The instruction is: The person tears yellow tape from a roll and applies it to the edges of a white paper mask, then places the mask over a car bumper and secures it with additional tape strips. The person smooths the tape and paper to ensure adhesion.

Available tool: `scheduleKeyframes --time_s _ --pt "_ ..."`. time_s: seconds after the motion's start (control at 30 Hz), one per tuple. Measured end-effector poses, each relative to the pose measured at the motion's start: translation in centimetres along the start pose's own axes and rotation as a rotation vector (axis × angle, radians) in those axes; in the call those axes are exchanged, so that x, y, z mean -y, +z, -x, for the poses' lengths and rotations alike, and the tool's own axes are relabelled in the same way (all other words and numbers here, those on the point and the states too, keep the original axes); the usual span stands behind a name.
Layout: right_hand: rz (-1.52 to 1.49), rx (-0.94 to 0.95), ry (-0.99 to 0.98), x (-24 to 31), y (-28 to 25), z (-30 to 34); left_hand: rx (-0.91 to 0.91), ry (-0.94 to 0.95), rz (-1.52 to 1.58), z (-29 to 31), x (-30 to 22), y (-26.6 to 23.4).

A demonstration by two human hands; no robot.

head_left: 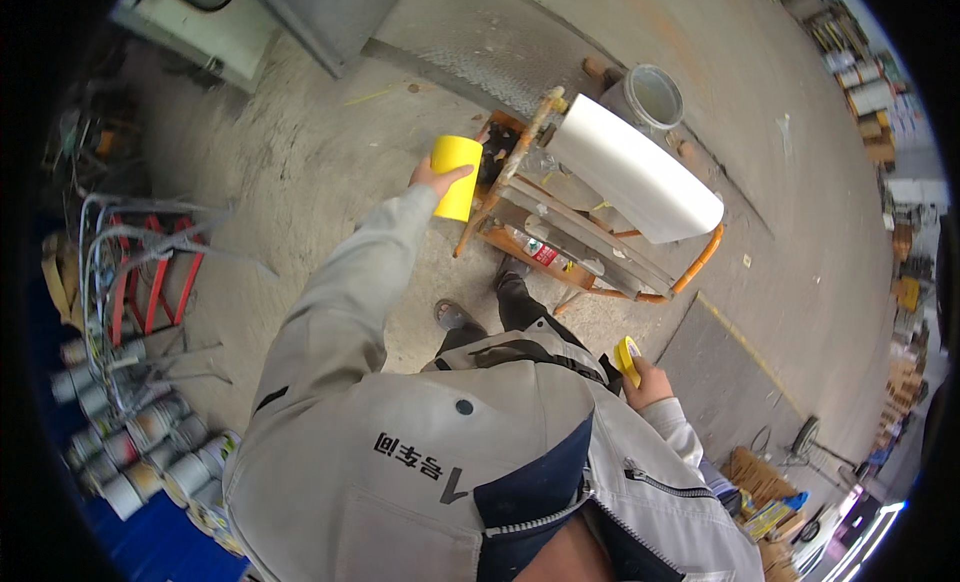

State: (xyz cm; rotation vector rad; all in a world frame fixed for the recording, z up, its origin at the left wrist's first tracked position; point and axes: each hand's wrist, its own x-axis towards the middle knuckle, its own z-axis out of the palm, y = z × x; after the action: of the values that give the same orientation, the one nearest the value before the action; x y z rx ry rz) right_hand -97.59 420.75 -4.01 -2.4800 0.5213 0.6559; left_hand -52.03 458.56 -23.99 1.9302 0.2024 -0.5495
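Out in front at arm's length, my left hand (434, 176) is closed around a wide, smooth yellow cylinder (457, 182), its thumb lying across the side. The cylinder stands nearly upright just left of a rusty orange metal cart (515, 167). My right hand (651, 384) is low by my waist, gripping a narrow roll of yellow tape (627, 355) that sticks up from the fingers. On the cart lies a large white roll (635, 167), apart from both hands. A bottle with a red label (540, 250) rests on the lower tray.
A grey bucket (655, 97) stands behind the cart. Paint cans (150, 432), a red metal frame (150, 277) and grey tubing are at the left. A metal cabinet (320, 22) is at the back left. Shelves with boxes line the far right.
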Motion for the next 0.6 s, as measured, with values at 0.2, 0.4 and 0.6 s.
scheduleKeyframes --time_s 0.2,0.4,0.6 --pt "-0.12 -0.071 0.088 -0.6 -0.2 -3.9 0.113 0.194 -0.87 -8.4 1.5 6.1" --pt "-0.727 -0.072 -0.025 2.9 -5.7 -13.0 0.231 0.061 -0.497 -0.2 -6.8 6.1" --pt "-1.353 0.455 -0.363 13.0 -8.5 -21.5 0.525 0.592 -0.129 14.6 -18.9 4.7"
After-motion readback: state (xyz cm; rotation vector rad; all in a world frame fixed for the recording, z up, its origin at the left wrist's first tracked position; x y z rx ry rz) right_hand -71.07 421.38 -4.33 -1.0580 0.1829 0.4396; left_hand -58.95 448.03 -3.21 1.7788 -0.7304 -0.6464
